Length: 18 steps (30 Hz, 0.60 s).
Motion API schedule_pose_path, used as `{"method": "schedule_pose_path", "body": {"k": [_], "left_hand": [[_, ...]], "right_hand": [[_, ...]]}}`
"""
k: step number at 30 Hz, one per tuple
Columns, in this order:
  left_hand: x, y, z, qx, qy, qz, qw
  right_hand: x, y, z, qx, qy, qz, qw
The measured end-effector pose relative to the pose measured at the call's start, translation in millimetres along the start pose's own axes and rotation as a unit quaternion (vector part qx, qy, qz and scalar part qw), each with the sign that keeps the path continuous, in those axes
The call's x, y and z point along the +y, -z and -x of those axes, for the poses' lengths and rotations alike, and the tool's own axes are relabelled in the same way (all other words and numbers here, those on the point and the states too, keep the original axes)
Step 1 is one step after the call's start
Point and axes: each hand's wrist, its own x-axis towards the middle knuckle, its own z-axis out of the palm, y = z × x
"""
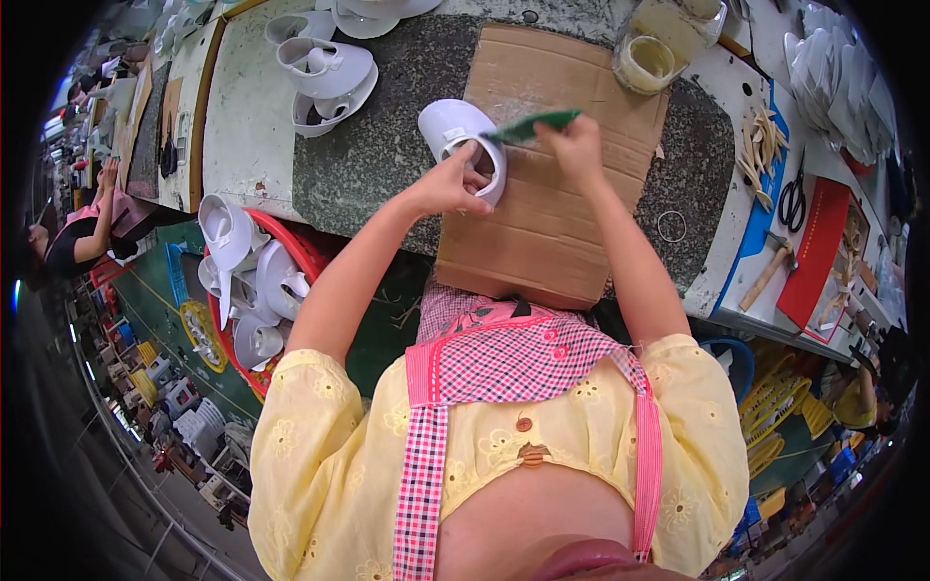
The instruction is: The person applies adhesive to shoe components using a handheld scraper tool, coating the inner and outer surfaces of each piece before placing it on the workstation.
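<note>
Steadying one white shoe point(449, 118), left hand point(448, 186) closed on its opening's edge, right hand point(577, 150) closed around a green tool point(531, 126), we judged firm support and light strokes best.

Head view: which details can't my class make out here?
In the head view:
Green tool: blurred, partly covered by right hand; exact kind unclear.
White shell held by left hand: underside hidden by its own body.
Red basket: bottom hidden under piled white shells.
Top white stack: cut off by upper edge.
</note>
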Motion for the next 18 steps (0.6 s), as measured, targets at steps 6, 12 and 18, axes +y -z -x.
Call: {"method": "schedule_pose_path", "body": {"k": [6,12,18], "left_hand": [[-21,1,3,0.003,-0.012,0.073,0.997],[-9,1,5,-0.016,-0.024,0.121,0.992],[-22,5,10,0.019,-0.018,0.175,0.984]], "right_hand": [[-10,20,45,-0.028,-0.05,-0.071,0.996],[-6,-22,-19,0.031,0.057,-0.083,0.994],[12,-1,21,-0.079,-0.046,0.05,0.995]]}}
